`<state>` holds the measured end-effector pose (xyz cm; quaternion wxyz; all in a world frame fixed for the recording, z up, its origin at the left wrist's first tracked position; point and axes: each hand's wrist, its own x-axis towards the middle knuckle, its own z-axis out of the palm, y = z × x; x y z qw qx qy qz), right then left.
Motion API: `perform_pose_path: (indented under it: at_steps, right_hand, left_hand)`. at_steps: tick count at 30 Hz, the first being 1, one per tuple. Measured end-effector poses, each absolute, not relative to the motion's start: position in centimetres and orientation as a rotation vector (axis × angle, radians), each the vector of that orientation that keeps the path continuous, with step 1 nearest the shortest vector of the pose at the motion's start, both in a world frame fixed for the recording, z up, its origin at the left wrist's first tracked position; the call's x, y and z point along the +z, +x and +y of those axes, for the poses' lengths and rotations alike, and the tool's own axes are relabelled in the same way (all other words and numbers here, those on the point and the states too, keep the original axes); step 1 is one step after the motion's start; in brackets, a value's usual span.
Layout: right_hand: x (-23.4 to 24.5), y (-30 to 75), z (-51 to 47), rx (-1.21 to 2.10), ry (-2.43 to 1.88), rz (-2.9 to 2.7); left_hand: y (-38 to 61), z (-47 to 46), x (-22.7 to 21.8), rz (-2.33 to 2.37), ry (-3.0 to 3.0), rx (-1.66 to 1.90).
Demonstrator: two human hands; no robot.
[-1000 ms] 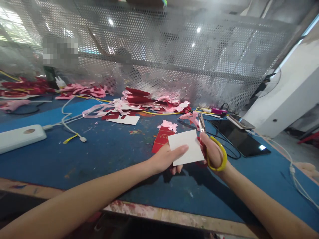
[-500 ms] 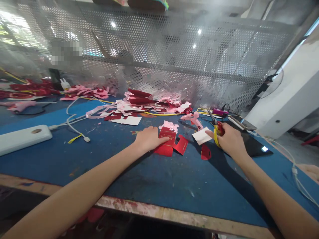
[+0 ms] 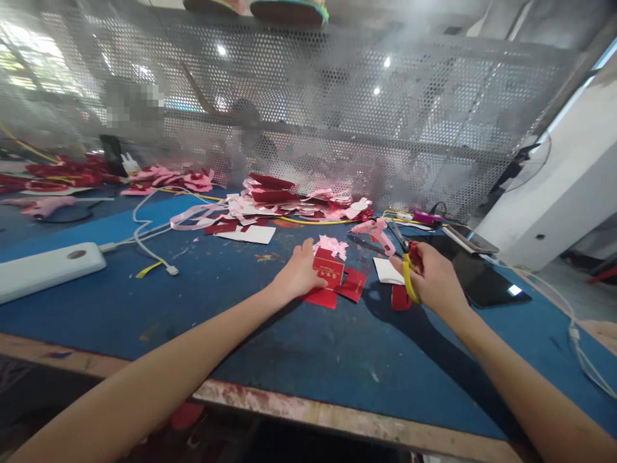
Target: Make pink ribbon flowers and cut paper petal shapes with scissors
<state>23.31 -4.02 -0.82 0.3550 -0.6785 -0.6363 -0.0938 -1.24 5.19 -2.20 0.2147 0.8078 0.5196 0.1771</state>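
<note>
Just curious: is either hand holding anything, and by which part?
The right hand holds scissors by their yellow handle loop. The left hand grips nothing; it rests on a red paper cutout.

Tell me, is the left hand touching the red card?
Touching. The head view shows the left hand with its thumb lying on the red card at its left edge, no gap between them.

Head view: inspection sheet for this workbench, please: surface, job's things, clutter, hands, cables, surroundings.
Surface: worn blue mat, stained front edge.
Job's things: red printed paper card, small white paper piece, yellow-handled scissors.
Clutter: red and pink paper scraps, pink glue gun, black tablet.
Hands: left hand rests on the card; right hand grips the scissors.
Cables: white cable by white power strip.
Surroundings: perforated metal screen.
</note>
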Motion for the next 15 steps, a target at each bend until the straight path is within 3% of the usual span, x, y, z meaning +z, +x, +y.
perform_pose_path:
  at_steps: [9, 15]
  right_hand:
    - [-0.9, 23.3, -3.9, -0.211, -1.782, -1.638]
    - [-1.0, 23.0, -4.0, -0.221, -1.808, -1.677]
  left_hand:
    - [-0.6, 3.5, -1.1, 1.636, 2.436, 0.366]
    - [-0.4, 3.9, -1.7, 1.481, 2.266, 0.411]
